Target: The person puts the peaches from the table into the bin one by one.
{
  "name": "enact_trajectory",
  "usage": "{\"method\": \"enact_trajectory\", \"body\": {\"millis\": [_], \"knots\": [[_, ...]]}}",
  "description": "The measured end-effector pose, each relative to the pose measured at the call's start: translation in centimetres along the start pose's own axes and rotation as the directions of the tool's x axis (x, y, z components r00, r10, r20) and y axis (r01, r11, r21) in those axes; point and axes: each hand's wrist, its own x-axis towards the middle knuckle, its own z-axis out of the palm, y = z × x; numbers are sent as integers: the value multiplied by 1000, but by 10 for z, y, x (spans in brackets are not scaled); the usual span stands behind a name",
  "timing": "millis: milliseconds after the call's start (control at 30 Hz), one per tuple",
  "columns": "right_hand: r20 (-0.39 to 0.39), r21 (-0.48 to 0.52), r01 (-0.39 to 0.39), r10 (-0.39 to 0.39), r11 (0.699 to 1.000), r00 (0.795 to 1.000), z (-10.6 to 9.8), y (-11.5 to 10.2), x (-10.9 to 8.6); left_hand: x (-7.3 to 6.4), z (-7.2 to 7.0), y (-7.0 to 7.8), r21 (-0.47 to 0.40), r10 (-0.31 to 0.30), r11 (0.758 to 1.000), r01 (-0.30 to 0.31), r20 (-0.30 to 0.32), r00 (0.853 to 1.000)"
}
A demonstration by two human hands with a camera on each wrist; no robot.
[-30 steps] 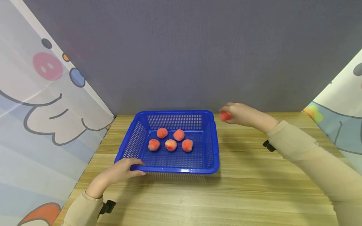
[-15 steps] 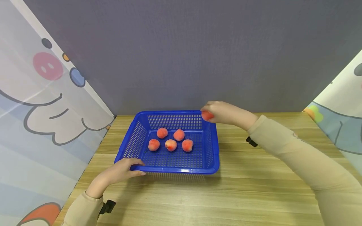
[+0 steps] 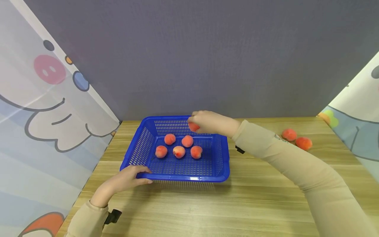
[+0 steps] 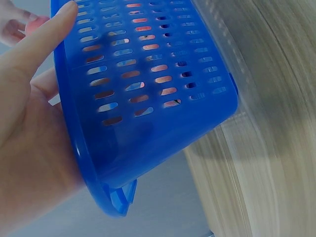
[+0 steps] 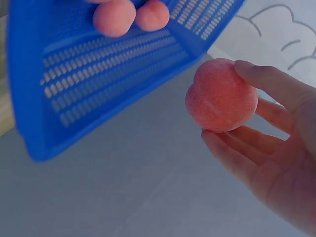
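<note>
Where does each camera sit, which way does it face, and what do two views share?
Head: worn on the head, facing forward and down at the blue basket on the wooden table; left hand, right hand and tan sleeves show.
Left wrist: worn there, facing the basket's slotted outside; left hand and part of the right show.
Right wrist: worn there, facing the held peach and basket; right hand shows.
Shared: head and right wrist both show that peach.
</note>
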Motion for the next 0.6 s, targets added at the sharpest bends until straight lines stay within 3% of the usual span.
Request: {"method": "enact_trajectory", "body": {"millis": [267,467,533,600], "knots": [[92,13,20,-22,1000,996,9,-25,27,0,-1,1,-1,6,1000,-6,-6,1000],[114,-1,68,-67,998,991,10,-43,45,0,0,1,10,16,1000,-16,-16,1000],[115,34,74,-77,997,990,11,-48,50,0,0,1,10,19,1000,-19,-17,1000],[140,185,-4,-22,983,990,13,-53,53,0,0,1,9,23,1000,-23,-18,1000]]}}
